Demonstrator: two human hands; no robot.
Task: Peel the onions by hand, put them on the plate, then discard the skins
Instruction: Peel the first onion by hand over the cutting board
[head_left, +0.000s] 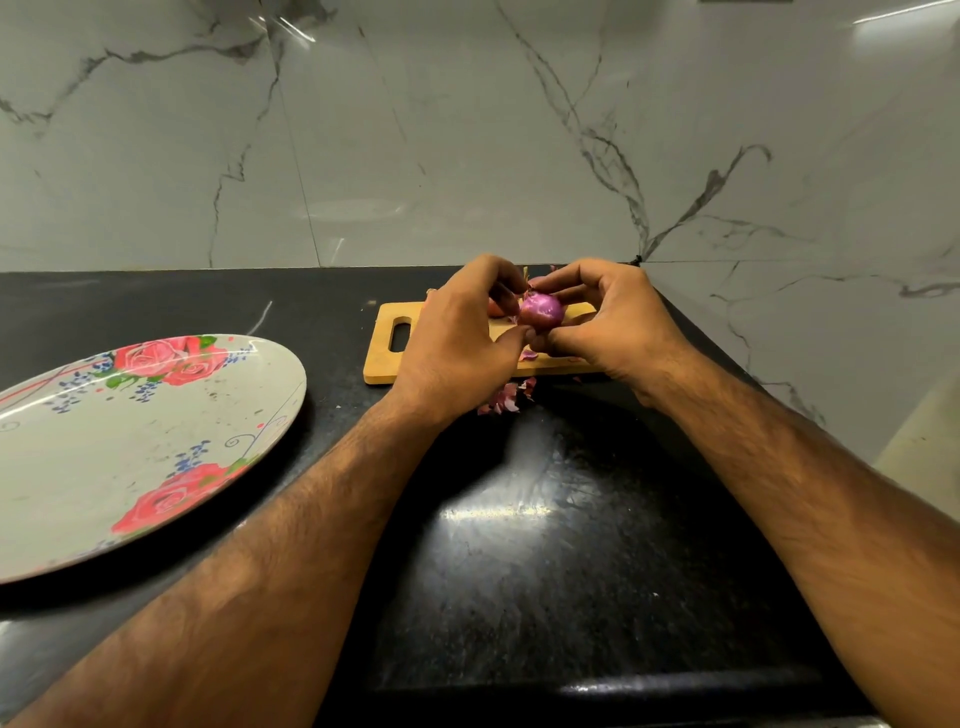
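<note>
Onion sat above the board, your left hand and right hand both curled round it, likely so skins fell there; the plate lay at eight o'clock on the worktop.

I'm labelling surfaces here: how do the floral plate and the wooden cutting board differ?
The plate is rounded and pale with red roses; the cutting board is rectangular plain wood with a handle slot. The plate sits left and nearer; the cutting board lies farther back, beneath the left hand and right hand gripping the onion. The plate holds no skins; the cutting board carries skin scraps. Both rest on the black counter.
</note>
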